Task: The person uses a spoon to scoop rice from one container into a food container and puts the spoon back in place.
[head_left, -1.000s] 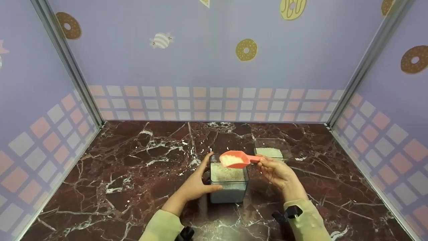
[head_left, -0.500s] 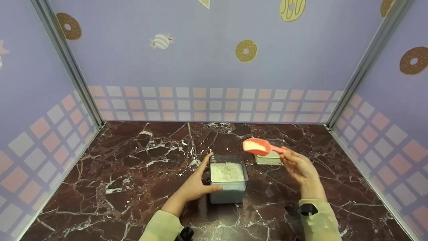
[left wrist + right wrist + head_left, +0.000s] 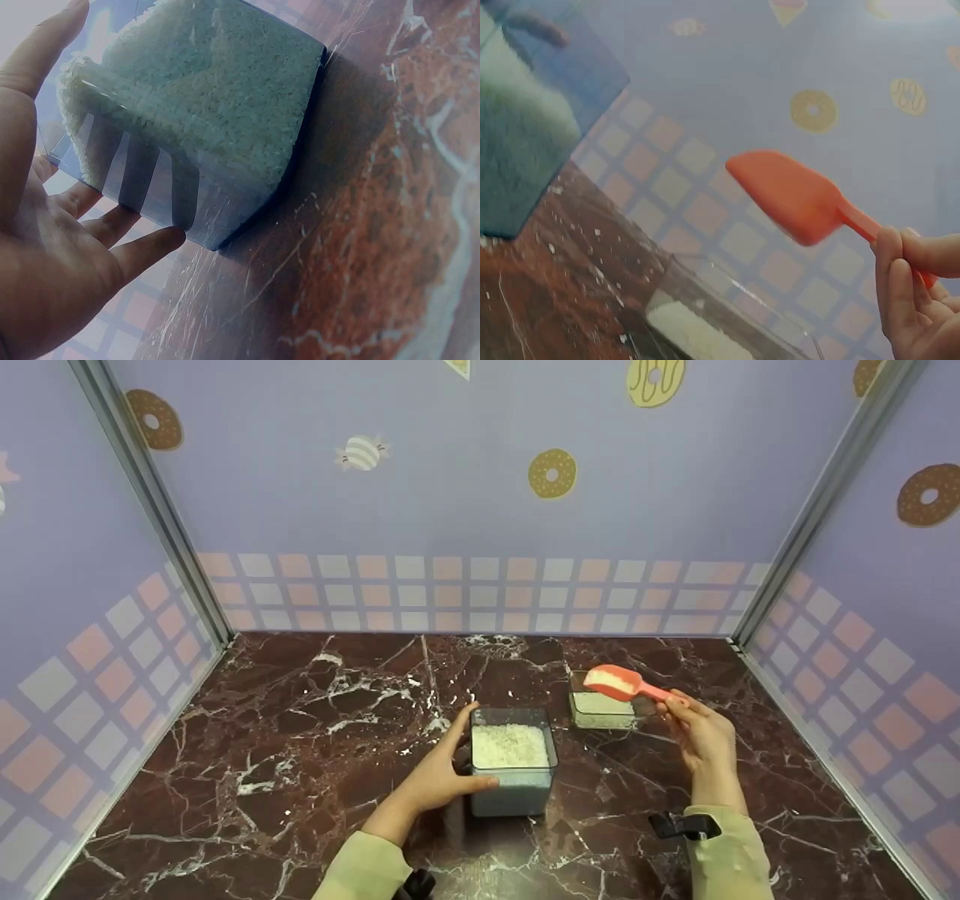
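Observation:
A clear, square-topped container (image 3: pixel 513 793) nearly full of white rice (image 3: pixel 510 745) stands near the middle of the table. My left hand (image 3: pixel 442 776) holds it from the left, thumb along the near wall and fingers at the left side and far corner. In the left wrist view, the fingertips (image 3: pixel 174 235) touch the clear wall. My right hand (image 3: pixel 703 733) pinches the handle of a red scoop (image 3: pixel 616 682), which carries rice. The scoop is raised above a smaller clear container (image 3: pixel 604 721), overlapping its far part in the head view. That smaller one holds a low layer of rice (image 3: pixel 694 330).
The table (image 3: pixel 360 780) is dark red marble pattern with white veins. Loose grains (image 3: pixel 411 681) lie scattered left of and behind the big container. Purple patterned panels (image 3: pixel 480 510) enclose the back and both sides, joined by metal posts (image 3: pixel 814 502).
My right hand has carried the loaded scoop to the right, from over the big container to over the smaller one. My left hand has stayed on the big container.

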{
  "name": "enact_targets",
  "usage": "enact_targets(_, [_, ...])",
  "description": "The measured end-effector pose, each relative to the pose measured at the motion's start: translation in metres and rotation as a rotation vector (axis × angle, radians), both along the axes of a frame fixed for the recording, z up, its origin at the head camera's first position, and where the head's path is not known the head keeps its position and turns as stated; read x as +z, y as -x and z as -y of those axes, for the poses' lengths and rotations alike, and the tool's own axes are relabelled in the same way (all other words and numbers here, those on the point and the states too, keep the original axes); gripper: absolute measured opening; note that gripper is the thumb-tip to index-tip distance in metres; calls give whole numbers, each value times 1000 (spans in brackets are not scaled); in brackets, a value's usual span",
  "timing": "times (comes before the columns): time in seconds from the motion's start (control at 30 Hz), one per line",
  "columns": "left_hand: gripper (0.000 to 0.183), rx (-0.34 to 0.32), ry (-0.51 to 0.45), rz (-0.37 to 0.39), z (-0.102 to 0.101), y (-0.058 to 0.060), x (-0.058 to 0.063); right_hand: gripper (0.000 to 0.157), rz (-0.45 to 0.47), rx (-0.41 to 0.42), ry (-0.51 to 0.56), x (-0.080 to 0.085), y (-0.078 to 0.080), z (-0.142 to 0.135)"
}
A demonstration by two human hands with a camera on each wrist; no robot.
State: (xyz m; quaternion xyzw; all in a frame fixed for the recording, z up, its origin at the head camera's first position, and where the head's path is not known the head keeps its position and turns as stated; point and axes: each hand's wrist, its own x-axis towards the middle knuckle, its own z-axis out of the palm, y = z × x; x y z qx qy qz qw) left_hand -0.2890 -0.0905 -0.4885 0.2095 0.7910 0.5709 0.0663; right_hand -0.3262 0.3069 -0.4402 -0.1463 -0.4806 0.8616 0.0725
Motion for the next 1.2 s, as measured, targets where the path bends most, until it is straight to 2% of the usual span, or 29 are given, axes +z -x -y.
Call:
enact_targets(0.07, [116, 2, 16, 2, 0, -1, 0, 28, 1, -69, -94, -4, 1, 1])
enact_targets(0.17, [116, 3, 34, 4, 0, -1, 1, 15, 1, -161, -246, -9, 4, 4])
enact_targets(0.23, [116, 5, 40, 1, 1, -1, 1, 19, -5, -198, -324, -12, 6, 6])
enact_targets(0.33, [116, 8, 40, -5, 1, -1, 1, 35, -23, -230, -423, -15, 8, 10])
enact_targets(0.4, [116, 11, 41, -6, 1, -1, 1, 37, -38, -245, -478, -15, 9, 13])
enact_targets(0.67, [118, 28, 71, -12, 1, -2, 1, 29, -67, -309, -693, -15, 9, 22])
enact_targets(0.83, [118, 26, 75, -15, 1, -1, 1, 24, -74, -349, -904, -15, 7, 25])
enact_targets(0.93, [118, 24, 77, -16, 1, -1, 1, 23, -117, -388, -1022, -14, 6, 28])
enact_targets(1.2, [115, 4, 64, 2, 0, -2, 3, 23, -305, -478, -1222, -13, 4, 37])
